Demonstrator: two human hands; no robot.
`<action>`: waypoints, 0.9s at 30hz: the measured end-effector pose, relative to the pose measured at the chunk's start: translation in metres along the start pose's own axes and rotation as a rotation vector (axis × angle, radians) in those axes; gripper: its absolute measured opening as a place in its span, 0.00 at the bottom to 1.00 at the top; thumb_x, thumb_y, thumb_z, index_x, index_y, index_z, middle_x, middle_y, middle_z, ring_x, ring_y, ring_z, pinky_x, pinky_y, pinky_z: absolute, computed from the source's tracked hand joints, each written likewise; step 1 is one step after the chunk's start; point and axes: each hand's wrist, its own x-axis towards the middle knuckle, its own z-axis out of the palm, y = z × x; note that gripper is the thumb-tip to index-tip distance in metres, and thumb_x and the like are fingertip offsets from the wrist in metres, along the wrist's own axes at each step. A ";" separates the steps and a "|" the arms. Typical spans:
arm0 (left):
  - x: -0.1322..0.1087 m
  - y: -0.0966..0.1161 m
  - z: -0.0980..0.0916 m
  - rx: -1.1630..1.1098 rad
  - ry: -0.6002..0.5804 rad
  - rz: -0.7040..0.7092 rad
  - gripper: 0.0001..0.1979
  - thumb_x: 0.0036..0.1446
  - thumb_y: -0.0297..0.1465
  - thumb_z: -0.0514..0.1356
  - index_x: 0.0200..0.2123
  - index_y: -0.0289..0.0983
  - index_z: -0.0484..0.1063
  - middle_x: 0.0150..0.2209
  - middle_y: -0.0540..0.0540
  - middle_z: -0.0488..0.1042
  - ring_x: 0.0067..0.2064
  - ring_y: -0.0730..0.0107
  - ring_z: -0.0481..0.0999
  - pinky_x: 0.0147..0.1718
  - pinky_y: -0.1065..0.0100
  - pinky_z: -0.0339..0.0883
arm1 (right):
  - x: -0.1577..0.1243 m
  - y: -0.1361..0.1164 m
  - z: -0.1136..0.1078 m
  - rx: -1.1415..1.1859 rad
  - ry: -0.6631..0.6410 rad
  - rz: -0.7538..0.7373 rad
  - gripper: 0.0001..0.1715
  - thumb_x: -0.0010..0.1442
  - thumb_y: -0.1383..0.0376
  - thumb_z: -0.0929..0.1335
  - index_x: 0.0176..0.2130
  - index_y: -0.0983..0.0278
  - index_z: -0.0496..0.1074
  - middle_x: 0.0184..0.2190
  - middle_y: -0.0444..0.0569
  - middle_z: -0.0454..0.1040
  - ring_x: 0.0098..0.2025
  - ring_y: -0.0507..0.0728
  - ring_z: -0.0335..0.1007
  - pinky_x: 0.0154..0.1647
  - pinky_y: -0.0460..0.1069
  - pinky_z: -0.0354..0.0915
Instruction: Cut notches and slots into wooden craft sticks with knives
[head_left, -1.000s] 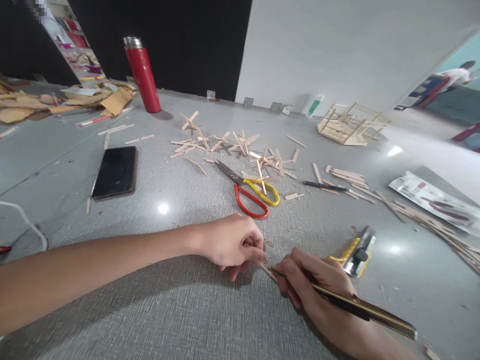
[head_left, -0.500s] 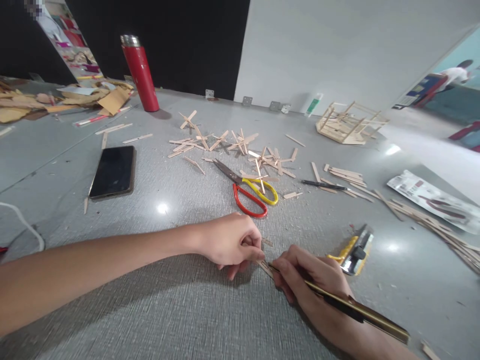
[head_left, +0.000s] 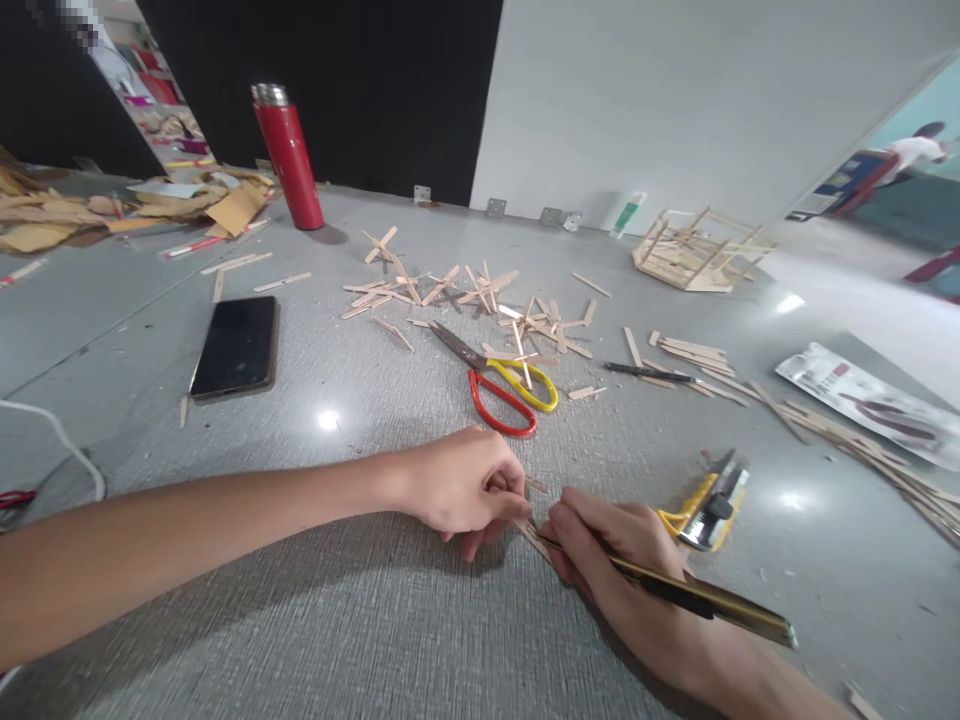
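My left hand (head_left: 469,490) rests on the table with its fingertips pinched on a small wooden craft stick (head_left: 537,545). Gripped like a pencil in my right hand (head_left: 622,560) is a slim gold-and-black pen-like tool (head_left: 739,610); its thin tip meets the stick beside my left fingertips. My fingers partly cover the stick and the tool's tip. Another thin wood piece (head_left: 535,484) lies just beyond the hands. Scissors (head_left: 510,390) with red and yellow handles lie ahead, blades partly open. A yellow utility cutter (head_left: 705,505) sits right of my right hand.
Loose craft sticks (head_left: 480,290) are heaped behind the scissors. A phone (head_left: 236,345) and red flask (head_left: 289,160) stand left, near cardboard scraps (head_left: 232,205). Rightward are a black pen-like tool (head_left: 649,373), stick frame (head_left: 697,250), glue tube (head_left: 628,213) and plastic packet (head_left: 862,400).
The back end of the pen-like tool has swung slightly up and left. My left hand stays on the stick. The view has shifted a little.
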 end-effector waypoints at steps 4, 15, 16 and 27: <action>0.000 0.000 0.000 -0.016 -0.008 0.001 0.14 0.66 0.35 0.59 0.27 0.37 0.68 0.21 0.52 0.72 0.18 0.73 0.75 0.13 0.75 0.63 | 0.003 -0.005 -0.003 0.060 -0.005 0.027 0.30 0.78 0.54 0.58 0.25 0.60 0.63 0.17 0.38 0.63 0.19 0.49 0.58 0.23 0.47 0.55; 0.001 0.001 -0.002 -0.008 -0.022 0.015 0.14 0.67 0.33 0.59 0.27 0.37 0.67 0.21 0.53 0.72 0.17 0.75 0.73 0.14 0.75 0.63 | -0.008 0.000 0.002 0.186 0.102 0.055 0.30 0.77 0.52 0.60 0.26 0.61 0.69 0.14 0.40 0.67 0.16 0.49 0.64 0.20 0.45 0.60; 0.001 0.000 -0.002 -0.006 -0.025 0.016 0.14 0.67 0.34 0.58 0.27 0.37 0.67 0.21 0.53 0.72 0.17 0.74 0.74 0.14 0.75 0.63 | -0.007 0.000 0.003 0.162 0.088 0.055 0.30 0.76 0.52 0.60 0.26 0.61 0.69 0.15 0.40 0.67 0.16 0.49 0.64 0.20 0.45 0.60; 0.002 -0.002 -0.002 -0.004 -0.034 0.026 0.15 0.67 0.36 0.58 0.28 0.37 0.67 0.21 0.52 0.72 0.17 0.73 0.74 0.14 0.75 0.64 | -0.004 0.001 0.007 0.141 0.100 0.073 0.29 0.76 0.51 0.61 0.27 0.61 0.69 0.14 0.38 0.65 0.16 0.48 0.62 0.20 0.45 0.58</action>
